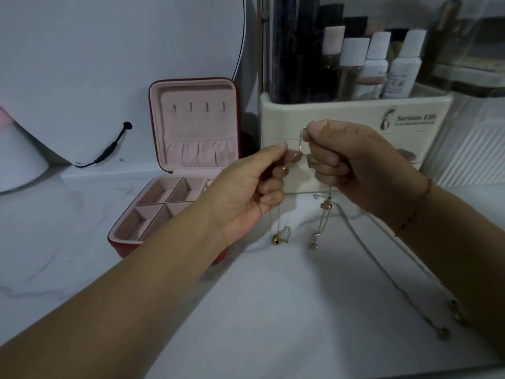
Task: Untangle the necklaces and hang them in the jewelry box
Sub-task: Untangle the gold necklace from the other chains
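Head view: both hands are raised mid-frame, right of centre, working the necklaces.
- Left hand: thumb and fingertips pinch a chain section, and the lower fingers curl round a strand that drops to a gold bead pendant at the table.
- Right hand: fingers are curled round the chains, with the thumb clamping them at the top.
- The short run between the hands looks like the snag being worked. I can't tell how many strands cross there.
- From the right hand, strands with small beads hang down to the table. One long chain trails to the lower right and ends in charms, partly under the right forearm.

The jewelry box sits centre-left, open, with its lid upright. The hooks in the lid are bare, and the tray compartments that show hold nothing. The left forearm hides part of the tray.

The cosmetic organizer with its bottles stands in the upper right, behind the hands.

Progress, my read: early stage.
- Done: box opened and the bundle picked up.
- Left: finish separating the chains, then hang each one on a hook.

No necklace is hung yet.
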Demonstrator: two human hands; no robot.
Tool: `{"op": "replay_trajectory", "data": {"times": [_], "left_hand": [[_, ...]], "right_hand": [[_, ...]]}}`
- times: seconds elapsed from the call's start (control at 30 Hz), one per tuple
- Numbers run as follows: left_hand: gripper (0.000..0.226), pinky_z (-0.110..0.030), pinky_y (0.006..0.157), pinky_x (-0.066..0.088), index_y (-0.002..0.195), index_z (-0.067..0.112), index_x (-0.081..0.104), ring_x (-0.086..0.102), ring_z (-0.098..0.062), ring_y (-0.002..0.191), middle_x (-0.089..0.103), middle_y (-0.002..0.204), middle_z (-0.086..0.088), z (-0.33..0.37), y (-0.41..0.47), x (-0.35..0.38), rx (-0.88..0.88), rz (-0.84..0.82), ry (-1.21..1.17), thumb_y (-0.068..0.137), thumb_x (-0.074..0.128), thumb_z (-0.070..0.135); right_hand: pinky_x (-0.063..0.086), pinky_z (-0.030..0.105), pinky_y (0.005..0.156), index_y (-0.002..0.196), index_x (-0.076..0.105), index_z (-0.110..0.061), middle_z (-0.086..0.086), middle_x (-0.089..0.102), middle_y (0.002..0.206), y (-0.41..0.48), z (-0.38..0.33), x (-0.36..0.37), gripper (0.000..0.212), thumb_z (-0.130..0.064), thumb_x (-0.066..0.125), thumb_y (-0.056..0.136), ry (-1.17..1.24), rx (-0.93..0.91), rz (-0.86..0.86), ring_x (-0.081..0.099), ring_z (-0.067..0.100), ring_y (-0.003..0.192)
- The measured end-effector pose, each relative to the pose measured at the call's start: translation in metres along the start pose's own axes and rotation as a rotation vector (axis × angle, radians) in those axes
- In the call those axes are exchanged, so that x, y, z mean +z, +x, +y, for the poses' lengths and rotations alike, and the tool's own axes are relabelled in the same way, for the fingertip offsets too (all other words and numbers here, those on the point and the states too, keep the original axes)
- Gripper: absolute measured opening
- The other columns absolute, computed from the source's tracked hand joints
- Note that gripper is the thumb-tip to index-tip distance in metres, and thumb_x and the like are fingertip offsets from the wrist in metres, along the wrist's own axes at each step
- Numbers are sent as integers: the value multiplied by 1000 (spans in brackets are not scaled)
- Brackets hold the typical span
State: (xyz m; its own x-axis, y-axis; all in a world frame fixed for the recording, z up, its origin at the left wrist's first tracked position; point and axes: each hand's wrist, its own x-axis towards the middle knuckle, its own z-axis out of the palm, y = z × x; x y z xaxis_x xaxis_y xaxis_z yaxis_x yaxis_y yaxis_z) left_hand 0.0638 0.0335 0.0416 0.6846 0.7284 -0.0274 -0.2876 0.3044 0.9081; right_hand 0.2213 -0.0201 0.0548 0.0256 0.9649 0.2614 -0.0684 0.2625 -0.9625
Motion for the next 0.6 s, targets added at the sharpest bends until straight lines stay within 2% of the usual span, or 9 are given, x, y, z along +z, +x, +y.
{"op": "replay_trajectory", "data": {"times": [0.1, 0.2, 0.37, 0.47, 0.6], "left_hand": [[16, -13, 39, 23, 83, 9, 66, 25, -4, 45, 38, 60, 5, 0, -1, 1, 40, -12, 75, 73, 65, 22], [13, -13, 39, 24, 79, 10, 70, 25, -3, 44, 33, 60, 4, -1, -2, 1, 77, -8, 119, 70, 67, 19], [23, -13, 42, 31, 85, 8, 72, 32, -2, 43, 44, 56, 6, 0, -3, 0, 110, 26, 246, 65, 69, 20], [21, -17, 54, 38, 79, 11, 73, 39, -5, 52, 45, 61, 2, 0, -3, -1, 120, 49, 319, 63, 72, 24], [25, -27, 77, 47, 78, 15, 72, 55, -7, 63, 58, 67, 1, 3, -4, -6, 59, 45, 354, 57, 74, 28]], "right_hand": [[14, 21, 43, 87, 60, -9, -4, 32, 49, -1, 1, 1, 18, -24, 51, 90, 6, 18, -14, 20, 7, 42], [15, 20, 41, 88, 62, -8, -5, 31, 46, -2, 1, 2, 19, -22, 50, 92, 13, 54, -38, 20, 7, 40], [13, 21, 41, 85, 62, -9, -5, 31, 45, -2, 1, 3, 18, -22, 50, 92, 28, 84, -24, 19, 6, 39], [13, 20, 41, 85, 62, -9, -5, 31, 45, -1, 2, 4, 18, -23, 51, 91, 29, 80, -26, 19, 6, 38], [17, 18, 40, 86, 62, -10, -6, 32, 45, -2, 2, 4, 19, -27, 54, 86, 27, 70, -45, 20, 5, 38]]}}
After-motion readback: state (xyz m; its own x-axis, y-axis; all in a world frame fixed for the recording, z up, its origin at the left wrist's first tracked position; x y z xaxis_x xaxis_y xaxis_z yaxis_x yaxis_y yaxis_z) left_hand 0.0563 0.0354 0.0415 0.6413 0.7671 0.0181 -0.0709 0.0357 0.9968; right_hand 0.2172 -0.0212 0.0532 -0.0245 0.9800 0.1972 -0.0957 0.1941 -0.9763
